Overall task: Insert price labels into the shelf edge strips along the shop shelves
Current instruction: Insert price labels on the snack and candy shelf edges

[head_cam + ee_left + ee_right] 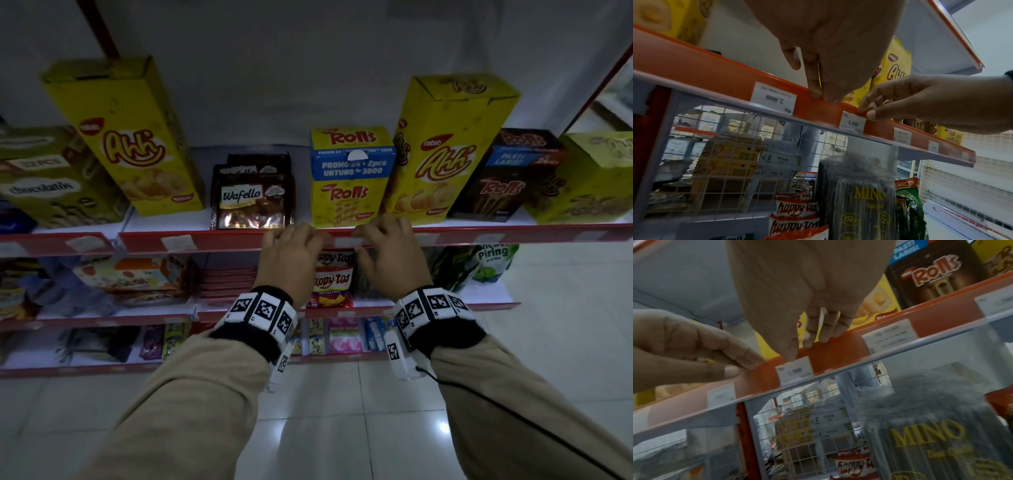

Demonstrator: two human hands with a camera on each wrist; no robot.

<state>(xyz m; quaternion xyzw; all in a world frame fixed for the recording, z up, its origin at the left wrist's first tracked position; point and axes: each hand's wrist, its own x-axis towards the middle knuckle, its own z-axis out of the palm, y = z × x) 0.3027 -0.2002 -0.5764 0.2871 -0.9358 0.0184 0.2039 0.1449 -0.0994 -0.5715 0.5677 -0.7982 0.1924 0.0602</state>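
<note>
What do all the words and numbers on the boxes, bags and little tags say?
"nabati Ahh": tall yellow box
"Wafello": brown packet
"Rolls", "PROMO 24 + 2pcs UNTUNG Rp 3000": yellow and blue box
"Rolls": dark box
"chocolatos": green box
"happy-tos": chip bag
"MINO": dark bag
"2.000": left price label
"1.500": price label between the hands
Other labels: too blurred.
</note>
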